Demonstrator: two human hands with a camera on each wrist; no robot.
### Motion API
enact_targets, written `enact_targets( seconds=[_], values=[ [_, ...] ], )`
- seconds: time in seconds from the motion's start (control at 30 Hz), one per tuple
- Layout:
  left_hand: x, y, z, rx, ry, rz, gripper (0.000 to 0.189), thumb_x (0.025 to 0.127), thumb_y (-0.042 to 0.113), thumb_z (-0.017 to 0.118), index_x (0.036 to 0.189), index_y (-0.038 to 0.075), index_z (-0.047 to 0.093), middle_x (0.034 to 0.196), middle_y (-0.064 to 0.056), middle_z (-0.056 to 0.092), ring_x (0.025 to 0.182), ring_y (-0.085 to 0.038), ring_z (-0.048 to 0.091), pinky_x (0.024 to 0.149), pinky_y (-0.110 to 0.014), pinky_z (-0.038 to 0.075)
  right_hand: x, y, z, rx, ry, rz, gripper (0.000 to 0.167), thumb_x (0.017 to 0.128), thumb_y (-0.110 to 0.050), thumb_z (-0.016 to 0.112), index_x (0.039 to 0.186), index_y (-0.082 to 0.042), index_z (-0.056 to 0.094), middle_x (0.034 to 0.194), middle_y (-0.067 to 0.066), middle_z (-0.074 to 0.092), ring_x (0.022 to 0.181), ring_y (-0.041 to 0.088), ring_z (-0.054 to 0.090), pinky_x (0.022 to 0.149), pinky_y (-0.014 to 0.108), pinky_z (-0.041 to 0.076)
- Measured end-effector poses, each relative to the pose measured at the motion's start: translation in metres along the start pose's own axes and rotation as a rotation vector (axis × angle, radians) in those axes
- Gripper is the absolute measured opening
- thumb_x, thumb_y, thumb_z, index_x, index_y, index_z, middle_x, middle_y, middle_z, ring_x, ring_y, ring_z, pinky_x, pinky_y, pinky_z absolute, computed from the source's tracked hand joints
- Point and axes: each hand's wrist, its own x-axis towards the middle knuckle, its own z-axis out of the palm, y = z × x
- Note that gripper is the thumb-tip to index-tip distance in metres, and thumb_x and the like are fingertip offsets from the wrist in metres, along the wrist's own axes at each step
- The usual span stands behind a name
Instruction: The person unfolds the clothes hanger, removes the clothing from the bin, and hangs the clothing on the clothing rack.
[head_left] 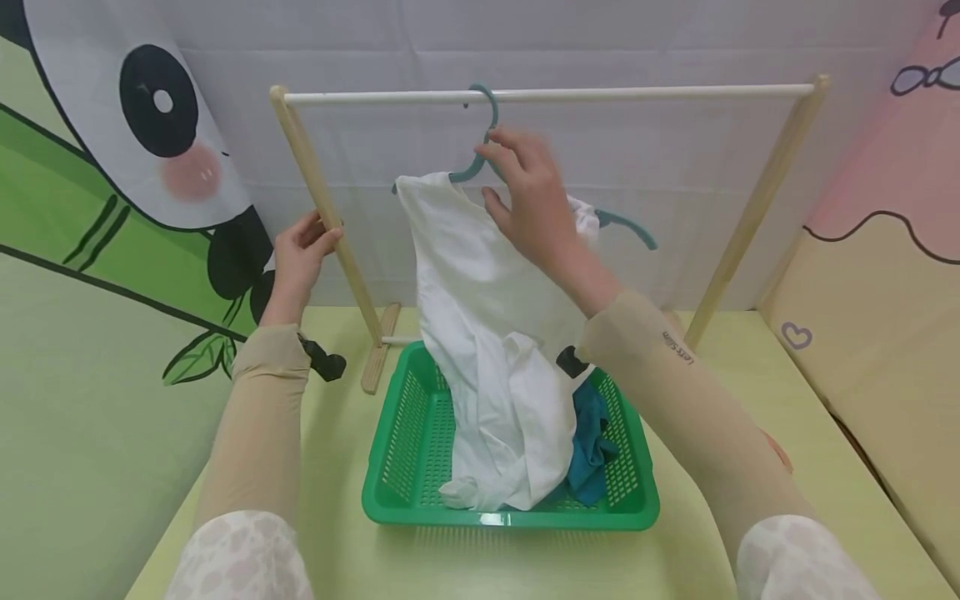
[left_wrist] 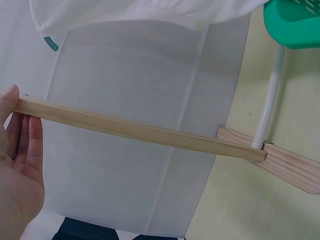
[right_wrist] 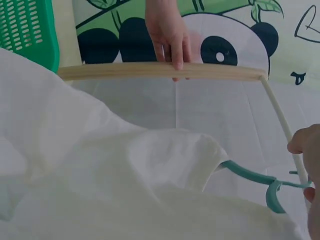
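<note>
A white garment (head_left: 495,275) hangs on a teal hanger (head_left: 630,225), its lower end bunched in the green basket (head_left: 510,520). The hanger's hook goes over the white rail (head_left: 637,94), and one hanger arm sticks out past the garment on the right. My right hand (head_left: 532,196) is at the hook, thumb and forefinger spread apart with the fingertips close to it; in the right wrist view the hand is partly cut off. With thumb and fingers, my left hand (head_left: 298,258) grips the rack's left wooden post (left_wrist: 135,129).
Teal cloth (head_left: 592,446) lies in the basket's right side. The rack's right post (head_left: 757,208) stands at the far right and its left foot (head_left: 381,350) rests on the yellow table (head_left: 337,500). A pale curtain hangs behind; printed panels flank the table.
</note>
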Motion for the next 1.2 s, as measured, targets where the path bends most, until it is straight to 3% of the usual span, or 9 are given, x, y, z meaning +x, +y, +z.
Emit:
enact_targets(
  seconds=[0.23, 0.4, 0.7, 1.0, 1.2],
  values=[
    [-0.001, 0.001, 0.0, 0.021, -0.004, -0.014, 0.05, 0.094, 0.018, 0.068, 0.142, 0.016, 0.054, 0.128, 0.001, 0.068, 0.106, 0.0, 0.062, 0.09, -0.016, 0.052, -0.03, -0.029, -0.004, 0.051, -0.066, -0.201, 0.039, 0.091, -0.011, 0.068, 0.129, -0.002, 0.06, 0.135, 0.019, 0.059, 0.125, 0.034, 0.054, 0.107, 0.041, 0.046],
    [-0.001, 0.001, 0.0, 0.017, -0.007, -0.014, 0.051, 0.094, 0.018, 0.067, 0.143, 0.017, 0.054, 0.131, -0.001, 0.067, 0.107, -0.001, 0.062, 0.092, -0.017, 0.053, -0.053, -0.043, -0.01, 0.078, -0.153, -0.244, 0.047, 0.089, -0.014, 0.073, 0.133, -0.003, 0.059, 0.135, 0.016, 0.06, 0.125, 0.031, 0.056, 0.107, 0.041, 0.046],
    [-0.002, 0.001, 0.0, 0.023, -0.004, -0.015, 0.051, 0.094, 0.018, 0.067, 0.143, 0.017, 0.053, 0.13, -0.001, 0.068, 0.107, 0.0, 0.062, 0.091, -0.016, 0.053, -0.097, -0.05, -0.024, 0.176, -0.389, -0.185, 0.057, 0.088, -0.024, 0.075, 0.138, -0.008, 0.054, 0.139, 0.008, 0.057, 0.129, 0.023, 0.053, 0.104, 0.034, 0.05],
    [-0.001, 0.001, 0.001, -0.016, 0.004, -0.016, 0.049, 0.093, 0.016, 0.068, 0.141, 0.016, 0.056, 0.122, 0.003, 0.071, 0.105, -0.001, 0.062, 0.086, -0.014, 0.052, -0.141, -0.042, -0.034, 0.202, -0.651, -0.086, 0.067, 0.085, -0.033, 0.078, 0.142, -0.012, 0.05, 0.143, 0.004, 0.055, 0.132, 0.022, 0.053, 0.105, 0.038, 0.049],
    [0.0, -0.001, 0.0, 0.0, 0.009, -0.018, 0.05, 0.094, 0.016, 0.067, 0.142, 0.016, 0.055, 0.132, -0.004, 0.067, 0.107, -0.003, 0.062, 0.089, -0.015, 0.053, -0.162, -0.036, -0.039, 0.225, -0.831, -0.055, 0.073, 0.082, -0.037, 0.081, 0.143, -0.014, 0.05, 0.145, 0.003, 0.053, 0.135, 0.024, 0.049, 0.109, 0.04, 0.046]
  ],
)
